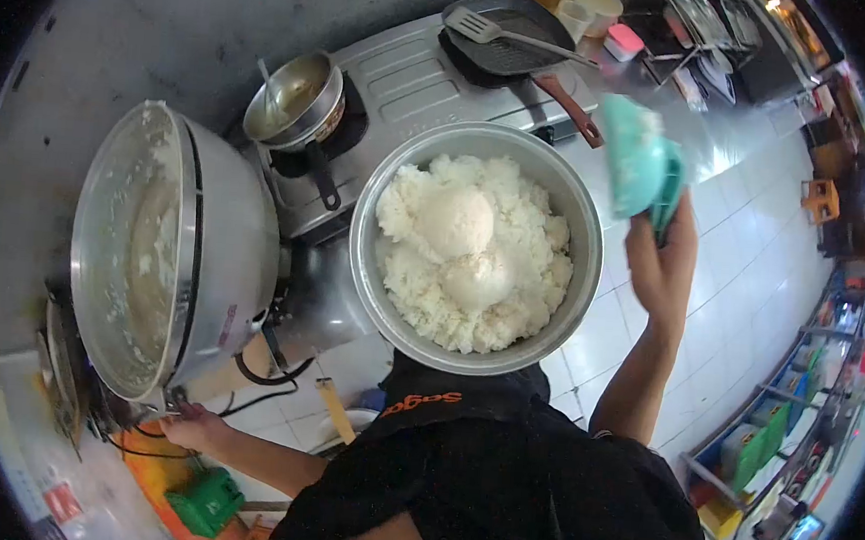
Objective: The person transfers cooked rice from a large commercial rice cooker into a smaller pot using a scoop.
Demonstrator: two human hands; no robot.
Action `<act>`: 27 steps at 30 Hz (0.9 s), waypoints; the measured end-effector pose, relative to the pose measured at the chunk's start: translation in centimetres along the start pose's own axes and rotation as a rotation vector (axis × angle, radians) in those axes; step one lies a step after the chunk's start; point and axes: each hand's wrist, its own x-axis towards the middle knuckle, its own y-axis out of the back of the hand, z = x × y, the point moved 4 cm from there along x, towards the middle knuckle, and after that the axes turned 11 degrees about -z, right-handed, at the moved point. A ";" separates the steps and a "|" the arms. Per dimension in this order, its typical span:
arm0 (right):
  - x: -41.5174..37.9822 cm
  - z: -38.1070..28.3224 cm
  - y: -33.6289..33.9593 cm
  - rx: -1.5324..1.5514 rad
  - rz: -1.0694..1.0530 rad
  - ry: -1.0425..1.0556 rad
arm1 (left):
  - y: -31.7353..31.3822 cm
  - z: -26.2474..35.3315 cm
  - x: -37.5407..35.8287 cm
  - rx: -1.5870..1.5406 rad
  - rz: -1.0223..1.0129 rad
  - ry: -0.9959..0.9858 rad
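Note:
My right hand point(662, 261) grips a teal plastic scoop or bowl point(639, 159) with white bits on it, held up to the right of a large round metal pot point(572, 310). White rice point(517, 206) fills much of this pot, with two rounded mounds on top. At the lower left, my left hand point(196, 427) is at the lower rim of a big silver cooker point(224, 245), its fingers closed round the rim or handle there. Rice grains cling to the cooker's inside, and its opening faces left.
Behind the pot is a gas stove point(406, 73) with a small saucepan point(304, 101) and a square grill pan point(509, 35) carrying a slotted spatula point(480, 27). A pink-lidded container point(624, 41) stands farther right. Shelving point(772, 434) is at the far right.

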 end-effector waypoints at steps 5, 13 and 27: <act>-4.9 17.6 2.4 0.321 0.721 0.023 | -1.3 -0.6 -0.8 -0.269 0.059 0.155; -43.7 48.1 -9.4 0.204 0.229 -1.559 | -0.9 -0.2 -0.6 -0.499 0.196 0.208; -31.4 42.3 -10.1 0.583 0.814 -1.230 | -18.4 8.4 -19.2 -0.301 -0.629 -0.654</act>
